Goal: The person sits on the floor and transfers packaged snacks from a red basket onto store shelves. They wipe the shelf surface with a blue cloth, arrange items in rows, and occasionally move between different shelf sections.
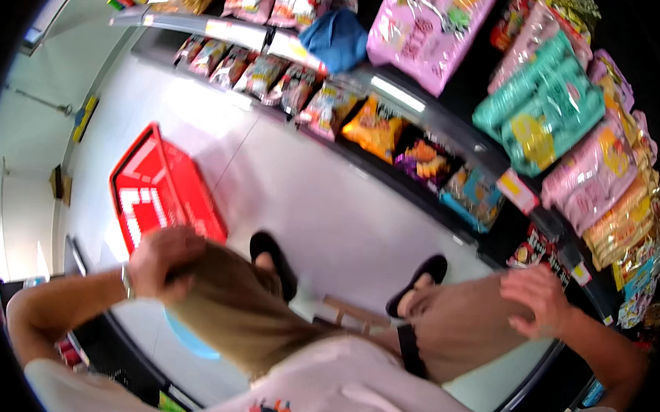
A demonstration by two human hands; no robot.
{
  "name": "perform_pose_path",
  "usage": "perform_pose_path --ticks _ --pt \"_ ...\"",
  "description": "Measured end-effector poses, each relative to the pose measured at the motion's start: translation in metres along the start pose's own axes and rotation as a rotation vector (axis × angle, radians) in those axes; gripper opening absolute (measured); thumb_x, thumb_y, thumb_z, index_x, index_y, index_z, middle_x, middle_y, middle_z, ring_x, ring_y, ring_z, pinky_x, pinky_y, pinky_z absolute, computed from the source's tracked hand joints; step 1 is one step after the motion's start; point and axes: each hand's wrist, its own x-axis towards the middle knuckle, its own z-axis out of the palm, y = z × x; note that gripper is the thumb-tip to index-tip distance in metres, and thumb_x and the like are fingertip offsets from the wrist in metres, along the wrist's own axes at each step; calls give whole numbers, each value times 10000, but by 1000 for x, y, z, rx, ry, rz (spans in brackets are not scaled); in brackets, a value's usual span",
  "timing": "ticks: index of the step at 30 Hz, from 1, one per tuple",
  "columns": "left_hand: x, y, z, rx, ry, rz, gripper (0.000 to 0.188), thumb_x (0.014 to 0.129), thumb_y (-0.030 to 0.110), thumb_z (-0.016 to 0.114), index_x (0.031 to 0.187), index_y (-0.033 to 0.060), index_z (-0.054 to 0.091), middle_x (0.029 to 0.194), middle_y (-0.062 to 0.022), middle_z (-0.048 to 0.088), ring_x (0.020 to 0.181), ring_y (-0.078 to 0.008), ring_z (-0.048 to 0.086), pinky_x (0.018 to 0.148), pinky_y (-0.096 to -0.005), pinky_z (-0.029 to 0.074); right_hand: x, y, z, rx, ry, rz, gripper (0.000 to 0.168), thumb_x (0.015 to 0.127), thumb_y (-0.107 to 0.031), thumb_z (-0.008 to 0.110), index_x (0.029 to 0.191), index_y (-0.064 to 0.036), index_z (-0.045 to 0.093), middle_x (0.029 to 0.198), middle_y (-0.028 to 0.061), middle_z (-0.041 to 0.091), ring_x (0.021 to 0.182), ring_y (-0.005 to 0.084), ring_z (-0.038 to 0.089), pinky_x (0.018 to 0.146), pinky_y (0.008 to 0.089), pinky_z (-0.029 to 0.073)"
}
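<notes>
My left hand (pixel 168 261), with a watch at its wrist, rests on my left knee, fingers curled over the brown trousers. On the other knee lies my right hand (pixel 537 301), its fingers loosely spread, holding nothing. A red plastic shopping basket (pixel 195 192) stands on the floor just beyond my left hand. Snack bags fill the shelves ahead: a teal multi-pack (pixel 546 106), a large pink package (pixel 426 30) and an orange bag (pixel 373 128) on the bottom shelf. A blue cloth (pixel 337 39) lies over the shelf edge.
The shelf's front rail (pixel 459 137) curves across from upper left to right. Behind my left arm is another dark shelf edge (pixel 129 344). Part of a light-blue object (pixel 189 333) shows under my left thigh, and a brown wooden piece (pixel 357 312) lies between my legs.
</notes>
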Motion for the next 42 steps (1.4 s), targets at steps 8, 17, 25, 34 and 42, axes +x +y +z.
perform_pose_path --ticks 8,17,25,34,42 --pt "52 -35 -17 -123 -71 211 361 772 335 612 1002 66 689 1088 -140 675 1008 -331 656 892 -461 521 44 18 -15 74 -202 94 386 706 -264 708 1068 -136 667 1188 53 647 1049 247 624 862 425 486" --pt "84 -86 -17 -468 -132 413 314 885 282 522 1042 68 690 1155 -123 665 1061 -295 633 916 -406 493 137 28 -42 375 -316 29 233 830 -173 621 1029 -56 656 1126 129 649 1016 321 620 887 482 486" --pt "33 -91 -15 -671 -210 472 408 921 328 485 1178 53 642 1270 -136 598 1135 -301 584 947 -404 471 155 14 -41 414 -447 -66 236 771 -188 655 1004 -163 683 1154 9 663 992 203 645 812 389 494" --pt "-25 -20 4 -701 -26 361 398 854 245 510 1158 14 625 1206 -156 618 1087 -318 608 949 -419 490 182 -28 -30 499 -368 -152 130 766 -97 632 895 -88 648 975 42 667 928 230 636 827 378 489" --pt "-50 38 22 -613 201 133 326 767 209 559 1029 30 637 1109 -152 650 995 -308 645 863 -410 533 225 -79 -30 149 -307 -149 324 766 -71 607 1088 -42 598 1216 131 561 1063 284 559 906 389 429"
